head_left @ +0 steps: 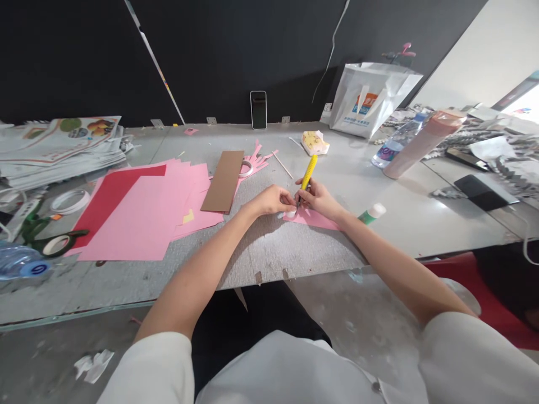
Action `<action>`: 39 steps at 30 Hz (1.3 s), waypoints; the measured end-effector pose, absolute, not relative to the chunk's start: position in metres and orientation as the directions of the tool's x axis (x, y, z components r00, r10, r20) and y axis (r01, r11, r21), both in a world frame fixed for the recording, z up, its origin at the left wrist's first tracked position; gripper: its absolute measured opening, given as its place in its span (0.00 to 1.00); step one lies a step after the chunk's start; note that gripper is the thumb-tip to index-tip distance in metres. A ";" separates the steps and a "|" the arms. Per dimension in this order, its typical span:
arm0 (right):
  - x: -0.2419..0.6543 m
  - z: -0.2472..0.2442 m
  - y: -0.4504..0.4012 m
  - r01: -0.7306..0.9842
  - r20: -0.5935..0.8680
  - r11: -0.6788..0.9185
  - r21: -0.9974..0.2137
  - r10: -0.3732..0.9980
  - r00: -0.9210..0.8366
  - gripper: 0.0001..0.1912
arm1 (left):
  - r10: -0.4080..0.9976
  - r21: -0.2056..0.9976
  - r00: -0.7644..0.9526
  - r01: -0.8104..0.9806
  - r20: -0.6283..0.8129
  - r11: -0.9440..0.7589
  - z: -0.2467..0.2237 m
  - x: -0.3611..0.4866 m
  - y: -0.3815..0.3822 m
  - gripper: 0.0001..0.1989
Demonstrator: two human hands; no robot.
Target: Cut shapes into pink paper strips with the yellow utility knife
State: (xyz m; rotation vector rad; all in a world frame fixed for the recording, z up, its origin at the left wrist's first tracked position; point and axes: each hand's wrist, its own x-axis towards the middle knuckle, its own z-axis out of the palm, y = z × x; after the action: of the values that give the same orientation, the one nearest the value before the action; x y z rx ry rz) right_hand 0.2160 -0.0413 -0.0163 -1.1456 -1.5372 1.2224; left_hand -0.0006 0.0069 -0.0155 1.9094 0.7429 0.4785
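My right hand [316, 197] is closed around a yellow craft knife [309, 170], its dark tip pointing down near a small white round piece [290, 213]. Beside it, my left hand [275, 200] has its fingers pressed together at the white piece; what lies between the fingertips is too small to tell. Under both hands, a pink paper [322, 221] lies on the grey table [269, 252]. A green glue stick with a white cap [373, 213] lies right of my right forearm. Left of my left hand is a brown cardboard strip [223, 182].
Pink sheets [135, 224] and a red sheet [105, 207] lie at left, near scissors [33, 227] and tape rolls. A phone [258, 110] leans against the dark wall. At right stand a white bag [370, 101], a bottle [398, 140] and a pink tumbler [423, 143].
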 end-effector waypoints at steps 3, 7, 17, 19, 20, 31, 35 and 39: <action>0.215 -0.021 -0.041 0.122 0.076 0.107 -0.987 0.970 -0.233 0.23 | 0.697 0.897 0.717 0.302 0.009 -0.323 -0.017 -0.001 0.008 0.08; 0.215 -0.026 -0.040 0.119 0.088 0.120 -0.986 0.966 -0.241 0.22 | 0.696 0.901 0.718 0.294 0.012 -0.320 -0.018 -0.001 0.009 0.08; 0.213 -0.030 -0.028 0.083 0.187 0.208 -0.975 0.960 -0.207 0.23 | 0.693 0.898 0.721 0.302 0.004 -0.319 -0.019 -0.002 0.010 0.09; 0.213 -0.024 -0.031 0.057 0.246 0.258 -0.965 0.956 -0.159 0.25 | 0.697 0.901 0.717 0.305 -0.003 -0.310 -0.016 -0.003 0.008 0.09; 0.214 -0.018 -0.035 0.053 0.274 0.283 -0.958 0.952 -0.136 0.26 | 0.698 0.901 0.716 0.308 -0.007 -0.306 -0.015 -0.003 0.007 0.08; 0.247 0.079 -0.170 0.252 0.511 0.465 -0.849 0.844 0.165 0.06 | 0.734 0.837 0.680 0.402 -0.001 -0.372 -0.004 -0.002 -0.005 0.05; 0.298 0.086 -0.189 0.625 0.664 0.347 -0.700 0.638 0.390 0.08 | 0.740 0.828 0.672 0.416 -0.003 -0.375 -0.001 -0.002 -0.008 0.04; 0.346 0.065 -0.195 0.729 0.292 -0.175 -0.662 0.835 0.466 0.14 | 0.743 0.817 0.669 0.427 0.002 -0.387 -0.002 -0.003 -0.009 0.05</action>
State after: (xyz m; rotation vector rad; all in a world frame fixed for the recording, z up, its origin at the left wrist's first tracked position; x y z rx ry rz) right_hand 0.3463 -0.1948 0.0653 -1.9419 -1.3035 0.1753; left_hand -0.0035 -0.0086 -0.0015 2.0337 0.9039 0.4708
